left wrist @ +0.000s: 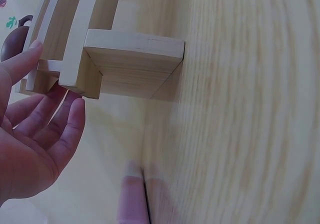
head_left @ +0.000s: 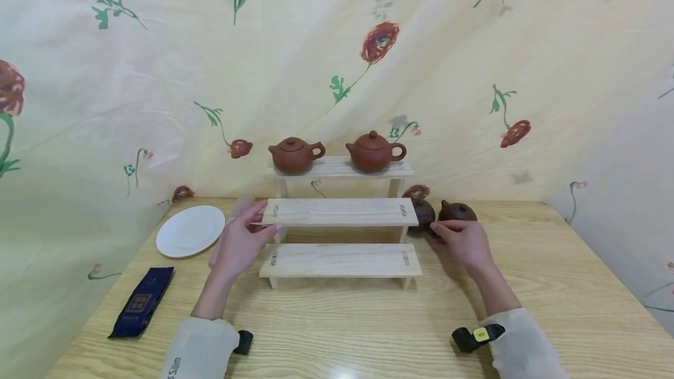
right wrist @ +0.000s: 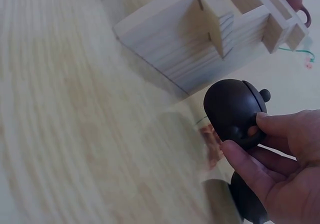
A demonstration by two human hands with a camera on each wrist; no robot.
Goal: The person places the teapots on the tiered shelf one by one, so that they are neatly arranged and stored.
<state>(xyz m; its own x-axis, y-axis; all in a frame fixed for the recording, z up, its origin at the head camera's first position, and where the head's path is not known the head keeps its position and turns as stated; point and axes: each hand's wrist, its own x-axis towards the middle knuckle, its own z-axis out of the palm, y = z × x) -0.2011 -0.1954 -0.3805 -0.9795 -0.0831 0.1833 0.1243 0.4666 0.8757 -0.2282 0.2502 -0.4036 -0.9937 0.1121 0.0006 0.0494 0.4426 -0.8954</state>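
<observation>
A three-tier pale wooden stand [head_left: 337, 259] is on the table. Two reddish-brown teapots stand on its top tier: one at left [head_left: 292, 157], one at right [head_left: 371, 152]. My left hand [head_left: 243, 241] grips the left end of the middle tier, thumb at the front corner and fingers at the back. By its loop handle, my right hand [right wrist: 295, 159] pinches a dark brown teapot [right wrist: 232, 106] beside the stand's right side. In the head view the stand partly hides that teapot. Another dark teapot [head_left: 457, 211] sits just behind the right hand, partly covered by it.
On the left lie a white plate [head_left: 191, 231] and a dark blue packet [head_left: 141, 303]. A pink object [left wrist: 133, 199] stands beyond the left hand, mostly covered by it in the head view. Flowered cloth [head_left: 447, 63] hangs behind the wooden table [head_left: 553, 285].
</observation>
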